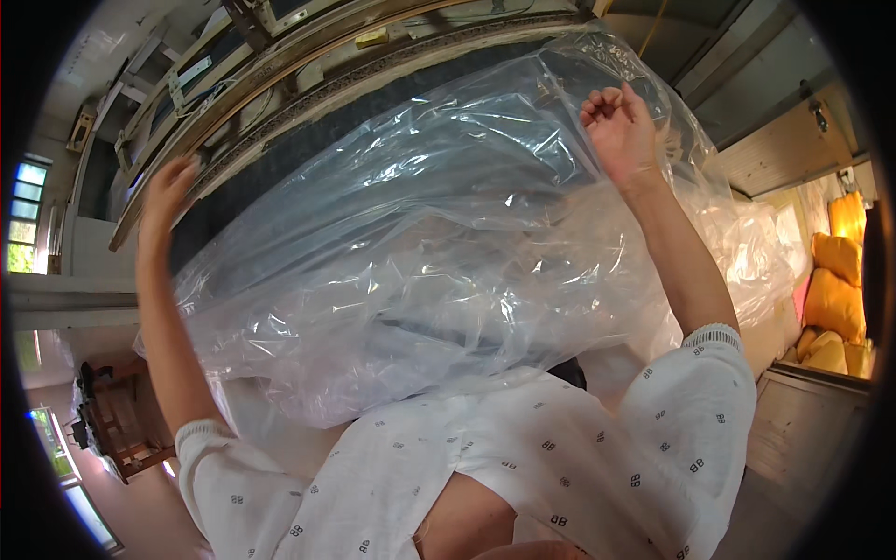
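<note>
A large sheet of clear plastic film [401, 280] lies in crinkled folds across a dark, long surface [233, 215] in front of me. My right hand [621, 135] is raised over the film's far right part, beside a straight fold. Its palm shows and its fingers curl loosely, with no film visible between them. At the far left, my left hand [168, 196] is held out near the end of a wooden rail, beyond the film's left edge. Motion smears its fingers, so their grip cannot be made out. The film's near side bunches up against my white patterned shirt.
A long wooden frame [252, 65] with rails and metal fittings runs along the far side. Yellow bundles [835, 294] are stacked at the right, past a wooden panel [784, 140]. A dark wooden stand [131, 420] stands on the floor at the lower left.
</note>
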{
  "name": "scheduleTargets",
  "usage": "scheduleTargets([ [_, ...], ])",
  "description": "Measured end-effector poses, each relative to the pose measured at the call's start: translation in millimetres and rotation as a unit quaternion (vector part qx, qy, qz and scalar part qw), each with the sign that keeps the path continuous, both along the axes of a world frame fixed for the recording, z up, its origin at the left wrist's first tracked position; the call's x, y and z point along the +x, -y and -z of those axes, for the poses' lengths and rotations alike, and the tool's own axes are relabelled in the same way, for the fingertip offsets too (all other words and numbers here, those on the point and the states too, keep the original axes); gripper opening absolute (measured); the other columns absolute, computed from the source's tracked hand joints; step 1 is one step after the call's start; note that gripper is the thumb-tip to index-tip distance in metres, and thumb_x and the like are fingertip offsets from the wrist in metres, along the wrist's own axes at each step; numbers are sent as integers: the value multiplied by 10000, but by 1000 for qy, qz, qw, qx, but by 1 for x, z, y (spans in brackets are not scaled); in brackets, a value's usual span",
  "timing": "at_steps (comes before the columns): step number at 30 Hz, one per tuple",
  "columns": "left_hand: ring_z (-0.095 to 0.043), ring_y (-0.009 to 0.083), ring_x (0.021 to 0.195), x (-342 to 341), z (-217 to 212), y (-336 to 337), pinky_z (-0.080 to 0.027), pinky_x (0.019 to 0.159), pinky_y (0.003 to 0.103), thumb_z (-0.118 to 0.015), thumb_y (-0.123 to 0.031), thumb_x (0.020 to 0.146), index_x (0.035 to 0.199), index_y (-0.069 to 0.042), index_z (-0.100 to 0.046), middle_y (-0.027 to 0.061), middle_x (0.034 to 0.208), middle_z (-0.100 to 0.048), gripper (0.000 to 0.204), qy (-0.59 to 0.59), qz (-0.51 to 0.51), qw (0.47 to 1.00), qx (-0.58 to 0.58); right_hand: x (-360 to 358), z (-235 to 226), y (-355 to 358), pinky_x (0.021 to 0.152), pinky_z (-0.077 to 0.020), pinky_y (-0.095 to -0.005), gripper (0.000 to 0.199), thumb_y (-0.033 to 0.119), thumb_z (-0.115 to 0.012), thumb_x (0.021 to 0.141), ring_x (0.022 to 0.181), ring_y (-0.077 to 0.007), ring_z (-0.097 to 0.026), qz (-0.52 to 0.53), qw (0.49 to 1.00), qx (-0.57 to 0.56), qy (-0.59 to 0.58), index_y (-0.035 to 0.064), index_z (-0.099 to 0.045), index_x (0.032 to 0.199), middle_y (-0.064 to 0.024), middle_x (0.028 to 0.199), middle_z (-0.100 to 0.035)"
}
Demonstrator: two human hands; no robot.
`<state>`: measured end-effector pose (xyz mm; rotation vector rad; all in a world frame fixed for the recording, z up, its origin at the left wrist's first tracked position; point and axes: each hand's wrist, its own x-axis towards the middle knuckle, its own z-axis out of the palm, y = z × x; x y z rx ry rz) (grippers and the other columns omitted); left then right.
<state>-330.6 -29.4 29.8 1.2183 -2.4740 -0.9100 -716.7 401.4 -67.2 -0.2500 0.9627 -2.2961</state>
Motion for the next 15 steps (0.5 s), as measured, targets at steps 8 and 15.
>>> scheduleTargets([
  [8, -543, 133, 614, -271, 82, -208, -445, 567, 260, -580, -285, 820, 842, -28, -591, 33, 679, -557, 258, -192, 217, 951, 112, -18, -19, 35, 757, -382, -291, 99, 166, -547, 770, 810, -163, -476, 74, 883, 168, -433, 88, -522, 825, -46, 858, -493],
  [15, -356, 27, 540, -147, 83, -215, -270, 471, 193, -524, -233, 878, 791, -64, -589, -71, 597, -409, 201, -312, 99, 934, 139, -36, -14, 64, 795, -356, -364, 302, 78, -576, 657, 954, -227, -470, 265, 340, 383, -817, 120, -564, 956, -66, 986, -512],
])
